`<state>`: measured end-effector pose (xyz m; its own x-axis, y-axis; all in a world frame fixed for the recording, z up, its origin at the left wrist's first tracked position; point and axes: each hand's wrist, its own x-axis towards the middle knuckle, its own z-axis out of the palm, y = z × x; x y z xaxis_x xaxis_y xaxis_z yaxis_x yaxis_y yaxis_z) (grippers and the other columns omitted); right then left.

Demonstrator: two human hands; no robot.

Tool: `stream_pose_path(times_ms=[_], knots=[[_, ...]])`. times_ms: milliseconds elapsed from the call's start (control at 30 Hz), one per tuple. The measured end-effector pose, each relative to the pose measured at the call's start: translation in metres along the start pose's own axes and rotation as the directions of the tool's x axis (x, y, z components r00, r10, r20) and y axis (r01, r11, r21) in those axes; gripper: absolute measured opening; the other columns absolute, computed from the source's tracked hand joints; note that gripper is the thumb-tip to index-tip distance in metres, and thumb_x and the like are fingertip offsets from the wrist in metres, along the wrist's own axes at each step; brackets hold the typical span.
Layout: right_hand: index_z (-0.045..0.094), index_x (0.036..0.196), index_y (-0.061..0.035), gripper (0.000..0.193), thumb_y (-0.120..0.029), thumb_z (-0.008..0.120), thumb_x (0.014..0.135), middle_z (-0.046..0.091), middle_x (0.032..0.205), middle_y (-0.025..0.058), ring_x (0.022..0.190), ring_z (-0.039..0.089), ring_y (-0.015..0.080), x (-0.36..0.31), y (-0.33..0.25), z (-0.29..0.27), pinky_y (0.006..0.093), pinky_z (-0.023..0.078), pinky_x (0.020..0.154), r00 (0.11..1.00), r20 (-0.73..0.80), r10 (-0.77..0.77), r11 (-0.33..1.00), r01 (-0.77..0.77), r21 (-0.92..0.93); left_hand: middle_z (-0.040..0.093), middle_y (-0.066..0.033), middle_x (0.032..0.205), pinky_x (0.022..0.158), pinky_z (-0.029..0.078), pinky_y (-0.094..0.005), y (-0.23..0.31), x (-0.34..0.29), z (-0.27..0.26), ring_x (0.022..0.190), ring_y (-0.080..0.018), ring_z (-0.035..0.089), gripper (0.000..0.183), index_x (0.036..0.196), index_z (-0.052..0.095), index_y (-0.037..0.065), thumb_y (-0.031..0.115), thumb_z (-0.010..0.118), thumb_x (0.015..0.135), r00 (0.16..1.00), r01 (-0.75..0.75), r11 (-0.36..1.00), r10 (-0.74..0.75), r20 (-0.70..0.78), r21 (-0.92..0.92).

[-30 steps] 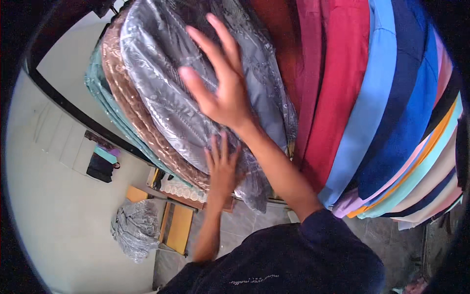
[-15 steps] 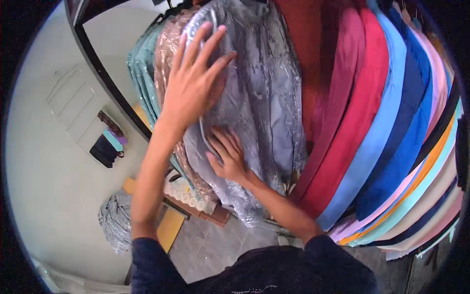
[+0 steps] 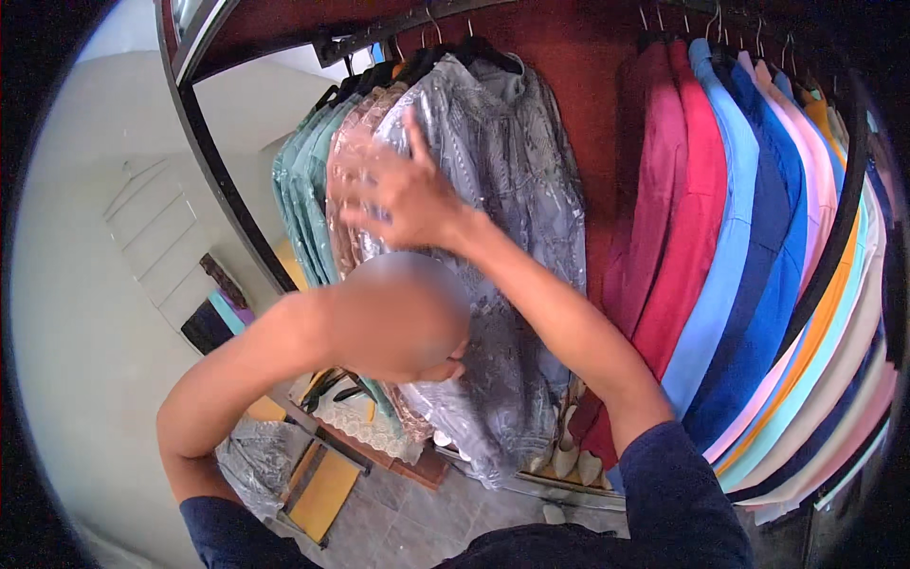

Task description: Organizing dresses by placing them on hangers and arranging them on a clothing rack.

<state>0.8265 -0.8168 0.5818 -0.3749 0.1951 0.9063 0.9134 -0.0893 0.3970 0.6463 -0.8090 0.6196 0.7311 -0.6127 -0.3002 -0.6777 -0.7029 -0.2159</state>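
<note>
A grey lace garment (image 3: pixel 502 190) with a shiny sheen hangs on a black hanger in front of me. My right hand (image 3: pixel 408 199) is raised over its left side, fingers spread and smeared by motion; whether it touches the fabric I cannot tell. Below it, my left hand (image 3: pixel 403 322) lies over the lower part of the same garment. A blur covers most of that hand, so its fingers and anything in them are hidden. Just left of the grey garment hang a brown-pink lace garment (image 3: pixel 355 142) and several pale green ones (image 3: pixel 301 180).
To the right, several plain garments hang packed together, among them a red one (image 3: pixel 687 190) and a light blue one (image 3: pixel 735 190). A black frame post (image 3: pixel 223 171) stands at the left. Low down are beige shoes (image 3: pixel 565 455), a yellow board (image 3: pixel 325 495) and a grey bundle (image 3: pixel 261 465).
My left hand has come down from the top of the grey garment. My right hand has risen above it, up and to the left. More of the hangers and rail shows.
</note>
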Motion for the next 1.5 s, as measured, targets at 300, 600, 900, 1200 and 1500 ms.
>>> stream_pose_path(times_ms=[300, 600, 900, 1200, 1500], knots=[[0.061, 0.123, -0.0078, 0.041, -0.022, 0.062, 0.085, 0.034, 0.151, 0.0147, 0.144, 0.025, 0.0305, -0.063, -0.060, 0.021, 0.0566, 0.027, 0.109, 0.958, 0.181, 0.224, 0.941, -0.261, 0.216, 0.058, -0.0114, 0.124, 0.105, 0.040, -0.0431, -0.067, 0.017, -0.076, 0.123, -0.0289, 0.049, 0.031, 0.107, 0.064, 0.006, 0.024, 0.066, 0.082, 0.788, 0.312, 0.721, 0.167, -0.593, 0.619], [0.071, 0.096, -0.0090, 0.020, -0.013, 0.053, 0.088, 0.061, 0.123, 0.0140, 0.124, 0.050, 0.0320, -0.084, -0.046, -0.060, 0.0505, 0.018, 0.116, 0.802, -0.399, 0.444, 0.896, -0.391, 0.211, 0.059, -0.0059, 0.129, 0.121, 0.010, -0.0510, -0.130, 0.027, -0.038, 0.140, -0.0228, 0.035, 0.036, 0.112, 0.070, 0.017, 0.036, 0.057, 0.085, 0.941, 0.313, 0.561, -0.076, -0.328, 0.766], [0.044, 0.141, -0.0030, 0.058, -0.015, 0.064, 0.088, 0.040, 0.145, 0.0240, 0.137, 0.035, 0.0340, -0.112, -0.047, 0.024, 0.0412, 0.023, 0.116, 0.490, 0.341, 0.803, 0.065, -0.639, 0.766, 0.054, -0.0098, 0.136, 0.112, 0.029, -0.0450, -0.125, 0.079, -0.071, 0.132, -0.0237, 0.043, 0.040, 0.114, 0.069, 0.014, 0.036, 0.061, 0.082, 0.882, 0.415, 0.472, 0.003, -0.472, 0.778], [0.040, 0.146, -0.0136, 0.061, -0.040, 0.055, 0.094, 0.020, 0.158, 0.0177, 0.147, 0.014, 0.0372, -0.109, 0.037, 0.004, 0.0587, 0.009, 0.114, 0.797, -0.094, 0.596, 0.800, -0.580, 0.157, 0.033, -0.0096, 0.153, 0.119, 0.016, -0.0493, -0.158, 0.078, -0.059, 0.146, -0.0273, 0.022, 0.057, 0.130, 0.056, 0.012, 0.034, 0.065, 0.078, 0.811, 0.567, 0.407, -0.123, -0.572, 0.716], [0.033, 0.151, -0.0237, 0.075, -0.037, 0.069, 0.086, 0.000, 0.159, 0.0261, 0.145, 0.004, 0.0490, -0.131, -0.011, -0.004, 0.0654, 0.019, 0.110, 0.791, 0.183, 0.585, 0.789, -0.606, 0.100, 0.021, -0.0071, 0.159, 0.120, 0.021, -0.0450, -0.136, 0.057, -0.045, 0.147, -0.0290, 0.019, 0.059, 0.132, 0.056, 0.014, 0.027, 0.069, 0.076, 0.749, 0.605, 0.562, -0.161, -0.643, 0.563]])
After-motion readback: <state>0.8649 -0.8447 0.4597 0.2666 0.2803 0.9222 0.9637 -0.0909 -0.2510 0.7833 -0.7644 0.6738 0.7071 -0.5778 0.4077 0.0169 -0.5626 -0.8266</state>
